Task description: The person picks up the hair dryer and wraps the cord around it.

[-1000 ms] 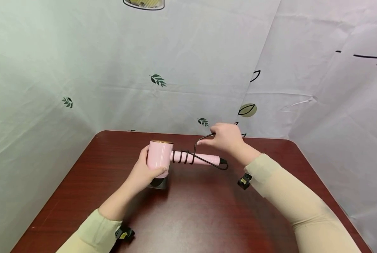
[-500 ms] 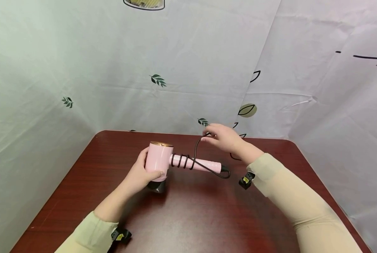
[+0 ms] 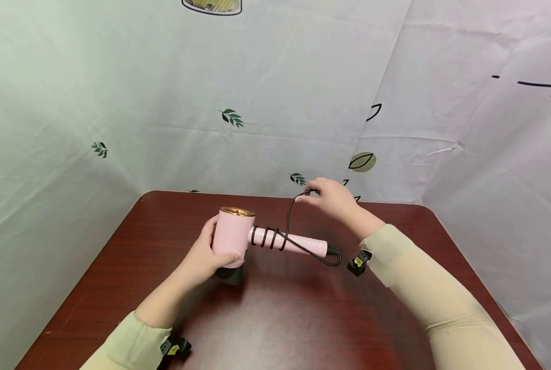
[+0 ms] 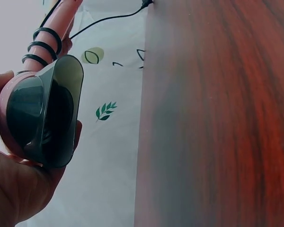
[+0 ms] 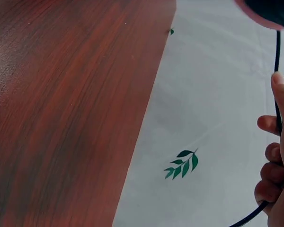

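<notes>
A pink hair dryer [image 3: 231, 234] with a gold rear ring is held above the table, nozzle end down and handle pointing right. My left hand [image 3: 205, 259] grips its barrel, thumb across the near side. In the left wrist view the flattened dark nozzle [image 4: 61, 113] faces the camera. Several turns of black cord [image 3: 288, 216] wind around the pink handle [image 3: 309, 245]. Beyond the handle's end, my right hand [image 3: 331, 197] holds the cord with curled fingers, and in the right wrist view the cord [image 5: 278, 56] runs along the thumb and out below the fingers.
A dark red wooden table [image 3: 275, 318] with rounded far corners lies beneath. Pale patterned sheeting [image 3: 275, 77] rises behind it and at both sides. In the left wrist view, a black cord end [image 4: 146, 4] hangs near the table edge.
The dryer's handle end has dipped and shifted slightly right, and more of the gold ring shows. My right hand moved left, then back right with the cord. My left hand keeps its grip.
</notes>
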The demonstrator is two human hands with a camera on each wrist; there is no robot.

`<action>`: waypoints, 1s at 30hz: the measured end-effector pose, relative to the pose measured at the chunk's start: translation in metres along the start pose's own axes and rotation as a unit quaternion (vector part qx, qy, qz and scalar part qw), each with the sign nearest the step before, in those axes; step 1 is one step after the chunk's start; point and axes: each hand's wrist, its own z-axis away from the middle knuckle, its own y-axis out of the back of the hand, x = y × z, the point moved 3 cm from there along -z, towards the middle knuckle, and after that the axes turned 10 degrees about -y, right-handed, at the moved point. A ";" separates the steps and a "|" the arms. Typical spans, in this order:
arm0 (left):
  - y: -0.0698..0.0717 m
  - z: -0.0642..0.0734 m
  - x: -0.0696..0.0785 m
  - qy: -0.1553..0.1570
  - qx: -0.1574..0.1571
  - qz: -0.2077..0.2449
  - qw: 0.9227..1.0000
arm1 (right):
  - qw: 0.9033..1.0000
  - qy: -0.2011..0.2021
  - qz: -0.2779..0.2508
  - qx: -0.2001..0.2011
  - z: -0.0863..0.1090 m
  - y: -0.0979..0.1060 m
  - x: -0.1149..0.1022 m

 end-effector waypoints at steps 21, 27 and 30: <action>-0.006 0.001 0.015 -0.022 0.011 0.064 0.998 | 0.999 -0.029 -0.004 -0.023 -0.004 -0.015 0.011; -0.008 0.000 0.024 -0.008 0.042 0.078 0.996 | 0.998 -0.022 0.034 -0.043 -0.001 -0.032 0.010; -0.010 -0.001 0.027 0.001 0.061 0.094 0.994 | 0.998 -0.018 0.038 -0.047 0.003 -0.041 0.008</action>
